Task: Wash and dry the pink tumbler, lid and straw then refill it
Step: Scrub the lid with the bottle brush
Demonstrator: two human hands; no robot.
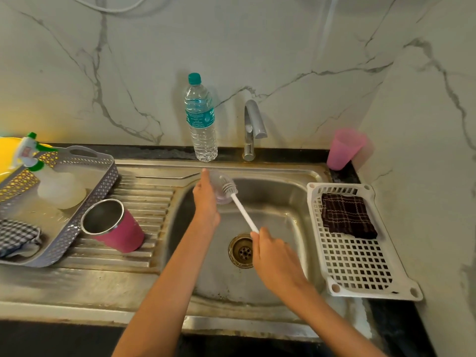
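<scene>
The pink tumbler (117, 228) leans tilted on the ribbed steel drainboard left of the basin, its mouth open and steel inside showing. Over the sink basin (288, 199), my left hand (206, 199) holds the clear lid (219, 188) on edge. My right hand (274, 258) grips the white handle of a bottle brush (238, 204), whose bristle head rests against the lid. A thin metal straw (167, 177) lies on the sink ledge behind the drainboard.
A water bottle (201, 119) and the tap (253, 130) stand at the back. A grey basket (85, 199) on the left holds a spray bottle, a clear container and a checked cloth. A white tray (360, 266) with a dark cloth (346, 215) sits on the right, a pink cup (343, 149) behind it.
</scene>
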